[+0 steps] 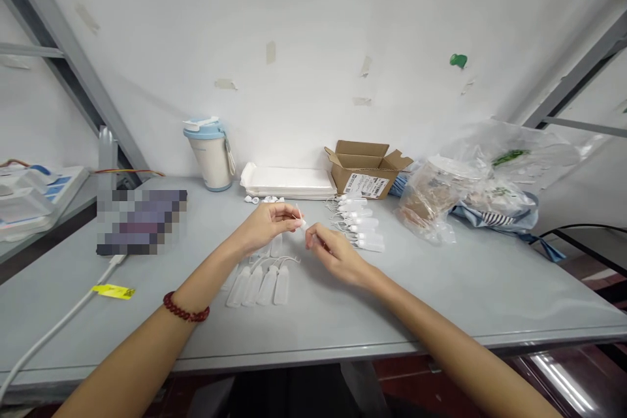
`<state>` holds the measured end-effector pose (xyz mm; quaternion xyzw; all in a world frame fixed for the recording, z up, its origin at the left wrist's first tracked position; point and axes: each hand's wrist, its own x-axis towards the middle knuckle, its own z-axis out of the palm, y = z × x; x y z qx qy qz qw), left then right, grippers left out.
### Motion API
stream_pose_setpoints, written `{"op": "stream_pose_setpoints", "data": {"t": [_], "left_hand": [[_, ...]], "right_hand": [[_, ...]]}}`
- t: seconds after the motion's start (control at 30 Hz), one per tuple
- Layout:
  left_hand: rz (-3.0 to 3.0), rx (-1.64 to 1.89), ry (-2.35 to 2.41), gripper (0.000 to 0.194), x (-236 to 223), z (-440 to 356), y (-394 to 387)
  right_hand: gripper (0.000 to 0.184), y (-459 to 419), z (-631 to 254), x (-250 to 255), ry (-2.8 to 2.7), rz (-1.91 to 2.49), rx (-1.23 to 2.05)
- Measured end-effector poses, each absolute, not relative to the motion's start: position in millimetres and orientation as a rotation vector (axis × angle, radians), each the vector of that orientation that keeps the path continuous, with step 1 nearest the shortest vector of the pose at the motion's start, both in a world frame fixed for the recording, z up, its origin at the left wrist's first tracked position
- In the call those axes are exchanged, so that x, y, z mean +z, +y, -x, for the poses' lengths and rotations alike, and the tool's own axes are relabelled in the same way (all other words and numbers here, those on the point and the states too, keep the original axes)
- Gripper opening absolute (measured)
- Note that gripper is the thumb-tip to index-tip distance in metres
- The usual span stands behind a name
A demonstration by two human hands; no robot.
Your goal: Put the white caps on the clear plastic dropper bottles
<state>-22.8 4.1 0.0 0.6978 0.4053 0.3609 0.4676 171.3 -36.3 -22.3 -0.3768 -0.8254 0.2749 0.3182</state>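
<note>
Cap (304,226), or so I am judging this small white piece, is sitting between both hands above the table (465,300), at the middle of my view. My left grip (268,222) is closing thumb and fingertips on it, a thin spike rising beside them. My right grip (337,255) is curling tightly at its near side; my own fingers are hiding whatever else is in there, so I cannot tell what it is holding. For good work here, I would be pinching lightly, pointing the spike away from my fingertips, and lining both parts up before applying any twist or push.

Reckoning from the cap, soft clear bottles (268,286) are lying at 7 o'clock, looking empty to me. More bottles (365,223) are lining up at 3 o'clock, their contents too faint to tell. At 2 o'clock a box (365,184) is standing with flaps open, hiding its floor. A lidded cup (210,160) is standing at 10 o'clock, and nearly at 3, beyond the bottles, a clear bag (424,202) is holding something brown.
</note>
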Motion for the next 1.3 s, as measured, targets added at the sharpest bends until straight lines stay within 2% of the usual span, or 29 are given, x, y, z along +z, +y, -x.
{"op": "stream_pose_setpoints", "data": {"t": [0.1, 0.2, 0.53, 0.83, 0.97, 1.13, 1.3], "left_hand": [[-1.711, 0.897, 0.952, 0.024, 0, 23, 4], [-1.680, 0.896, 0.909, 0.021, 2, 22, 1], [-1.522, 0.839, 0.936, 0.019, 2, 22, 1], [-1.605, 0.907, 0.940, 0.025, 0, 23, 2], [-1.515, 0.938, 0.896, 0.025, 1, 18, 1], [-1.460, 0.807, 1.004, 0.035, 0, 14, -2], [-1.596, 0.789, 0.985, 0.038, 0, 14, -3]], "right_hand": [[0.006, -32, -174, -19, -1.991, 1.012, 0.966], [0.018, -28, -176, -19, -1.815, 1.004, 1.111], [0.029, -21, -179, -21, -1.678, 1.065, 0.992], [0.035, -25, -176, -16, -1.548, 1.071, 1.244], [0.035, -23, -176, -15, -1.481, 1.034, 1.243], [0.035, -24, -174, -14, -1.442, 0.997, 1.279], [0.036, -23, -176, -12, -1.413, 0.997, 1.320]]}}
